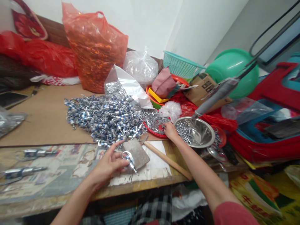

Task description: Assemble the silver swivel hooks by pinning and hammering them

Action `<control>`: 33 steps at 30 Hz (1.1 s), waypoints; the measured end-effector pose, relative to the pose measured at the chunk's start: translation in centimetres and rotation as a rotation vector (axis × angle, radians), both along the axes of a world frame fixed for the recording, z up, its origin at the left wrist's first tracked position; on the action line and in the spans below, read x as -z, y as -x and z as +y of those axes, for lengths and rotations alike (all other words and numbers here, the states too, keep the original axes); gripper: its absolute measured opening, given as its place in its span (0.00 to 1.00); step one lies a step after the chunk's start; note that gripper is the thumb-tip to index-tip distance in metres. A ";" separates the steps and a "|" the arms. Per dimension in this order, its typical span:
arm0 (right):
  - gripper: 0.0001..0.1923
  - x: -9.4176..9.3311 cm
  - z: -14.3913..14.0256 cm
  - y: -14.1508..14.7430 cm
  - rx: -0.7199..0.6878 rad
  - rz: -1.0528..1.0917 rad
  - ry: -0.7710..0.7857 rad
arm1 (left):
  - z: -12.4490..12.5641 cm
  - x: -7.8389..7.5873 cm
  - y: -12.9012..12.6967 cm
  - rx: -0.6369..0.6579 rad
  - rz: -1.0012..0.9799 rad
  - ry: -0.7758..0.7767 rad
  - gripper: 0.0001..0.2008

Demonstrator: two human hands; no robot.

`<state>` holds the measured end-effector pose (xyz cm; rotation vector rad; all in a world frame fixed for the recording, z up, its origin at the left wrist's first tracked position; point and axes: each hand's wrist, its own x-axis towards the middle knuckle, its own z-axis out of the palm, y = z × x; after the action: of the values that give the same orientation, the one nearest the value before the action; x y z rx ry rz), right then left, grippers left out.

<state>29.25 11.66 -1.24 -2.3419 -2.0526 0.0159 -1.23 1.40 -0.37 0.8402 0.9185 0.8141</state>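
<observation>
My left hand point(112, 162) pinches a silver-and-blue hook bolt point(132, 163) between thumb and fingers, its index finger stretched out. The bolt tilts down to the right, over the near part of a grey metal block point(137, 152). My right hand point(170, 130) reaches to the edge of a red tray point(154, 133) of small metal pins point(156, 121); its fingertips are closed among them, and what they hold is too small to make out. A hammer with a wooden handle point(167, 160) lies between my hands. Behind my left hand spreads a large pile of similar hook bolts point(107, 117).
A steel bowl point(206, 132) holding metal pins stands right of my right hand, under a grey rod-like tool point(211, 100). Larger bolts point(35, 153) lie at left. Behind are an orange bag point(93, 53), a teal basket point(181, 64) and a green basin point(234, 72).
</observation>
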 end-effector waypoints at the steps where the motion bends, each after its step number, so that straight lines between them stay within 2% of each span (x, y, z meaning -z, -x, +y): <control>1: 0.14 0.0 -0.1 0.0 0.004 0.018 -0.014 | 0.0 0.1 0.0 -0.001 0.003 0.001 0.39; 4: 0.11 -0.4 -0.4 0.1 0.009 0.083 -0.063 | 0.0 0.1 0.0 0.001 0.013 0.000 0.39; 11: 0.13 -1.1 -1.3 1.6 -0.009 0.352 -0.196 | -0.1 -0.2 0.0 -0.011 0.017 0.006 0.39; 15: 0.14 -1.8 -3.4 4.8 -0.087 0.603 -0.229 | 0.0 -0.2 0.1 0.018 -0.006 0.000 0.39; 21: 0.11 -2.6 -9.2 10.8 -0.317 0.883 -0.247 | -0.1 -0.5 0.1 0.025 -0.006 0.004 0.38; 26: 0.10 -2.0 -12.3 13.3 -0.547 0.842 -0.421 | -0.1 -0.5 0.1 0.037 -0.028 -0.008 0.39; 33: 0.11 -2.2 -11.9 13.9 -0.769 0.630 -0.311 | -0.2 -0.7 -0.1 0.013 -0.036 -0.006 0.40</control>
<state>15.39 -0.20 0.92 -1.0685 -2.2195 0.3627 -1.15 1.19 0.31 0.8330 0.8782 0.8185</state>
